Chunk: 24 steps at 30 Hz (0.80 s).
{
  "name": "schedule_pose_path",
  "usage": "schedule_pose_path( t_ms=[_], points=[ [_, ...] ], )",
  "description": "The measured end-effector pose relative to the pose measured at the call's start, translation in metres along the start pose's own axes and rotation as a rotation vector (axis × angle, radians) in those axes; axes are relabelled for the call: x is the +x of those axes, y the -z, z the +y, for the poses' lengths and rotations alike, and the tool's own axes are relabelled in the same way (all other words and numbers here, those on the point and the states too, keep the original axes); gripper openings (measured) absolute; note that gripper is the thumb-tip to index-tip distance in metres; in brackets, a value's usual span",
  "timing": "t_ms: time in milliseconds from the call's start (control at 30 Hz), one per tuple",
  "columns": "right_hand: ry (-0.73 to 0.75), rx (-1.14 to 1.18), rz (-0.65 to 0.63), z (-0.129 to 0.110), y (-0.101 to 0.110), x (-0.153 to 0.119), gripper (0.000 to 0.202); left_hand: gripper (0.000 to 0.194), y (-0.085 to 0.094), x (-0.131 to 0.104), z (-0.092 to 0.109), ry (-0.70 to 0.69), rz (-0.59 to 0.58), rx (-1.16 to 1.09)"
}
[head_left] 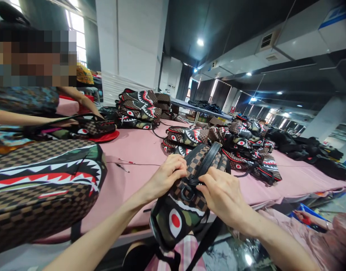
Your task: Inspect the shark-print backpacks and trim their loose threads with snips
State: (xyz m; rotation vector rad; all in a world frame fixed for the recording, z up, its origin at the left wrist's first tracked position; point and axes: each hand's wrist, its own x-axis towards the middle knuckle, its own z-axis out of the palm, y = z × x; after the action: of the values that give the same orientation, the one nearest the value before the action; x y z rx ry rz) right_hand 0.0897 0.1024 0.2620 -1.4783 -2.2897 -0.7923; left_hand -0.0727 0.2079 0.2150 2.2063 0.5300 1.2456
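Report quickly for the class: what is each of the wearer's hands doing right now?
Left hand: closed, holding the checkered backpack.
Right hand: closed, holding the same backpack.

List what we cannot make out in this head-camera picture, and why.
In the head view:
Which part of the held bag the right hand grips: covered by the hand itself.
The left end of the large bag: cut off by the picture's edge.
What the thin items on the pink table are: too small.
Separate pieces in the black heap: distant and blurred.

The right hand [224,195] hides part of the held backpack [189,203]; the left edge crops a larger bag [45,195]; the black pile [305,148] at right blurs.
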Motion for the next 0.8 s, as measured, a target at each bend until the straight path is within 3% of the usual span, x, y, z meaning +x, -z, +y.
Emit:
schedule_pose_path(
  t_ms=[200, 333, 400, 467, 533, 633, 733, 800],
  points=[
    [-0.037, 0.058, -0.035, 0.004, -0.004, -0.002, 0.004, 0.024, 0.004, -0.004, 0.005, 0.019, 0.035, -0.036],
    [-0.039, 0.143, -0.031, 0.009, -0.008, -0.006, 0.006, 0.032, 0.044, -0.012, -0.004, 0.083, 0.026, 0.052],
    [-0.038, 0.214, -0.005, 0.013, -0.01, -0.006, 0.008, 0.033, 0.064, -0.018, -0.009, 0.126, 0.146, 0.221],
    [-0.052, 0.362, 0.044, 0.019, -0.015, -0.004, 0.01, 0.032, 0.069, -0.027, -0.01, 0.155, 0.335, 0.382],
    [-0.128, 0.604, 0.12, 0.028, -0.022, -0.002, 0.011, 0.041, 0.052, -0.038, -0.008, 0.17, 0.391, 0.413],
    [-0.351, 0.925, 0.262, 0.047, -0.032, -0.004, 0.02, 0.057, -0.001, -0.055, -0.006, 0.224, 0.205, 0.28],
    [-0.478, 0.894, 0.284, 0.062, -0.036, -0.017, 0.03, 0.068, -0.045, -0.065, -0.013, 0.253, 0.209, 0.214],
    [-0.445, 0.754, 0.209, 0.065, -0.034, -0.029, 0.03, 0.07, -0.058, -0.066, -0.018, 0.257, 0.247, 0.202]
  ],
)
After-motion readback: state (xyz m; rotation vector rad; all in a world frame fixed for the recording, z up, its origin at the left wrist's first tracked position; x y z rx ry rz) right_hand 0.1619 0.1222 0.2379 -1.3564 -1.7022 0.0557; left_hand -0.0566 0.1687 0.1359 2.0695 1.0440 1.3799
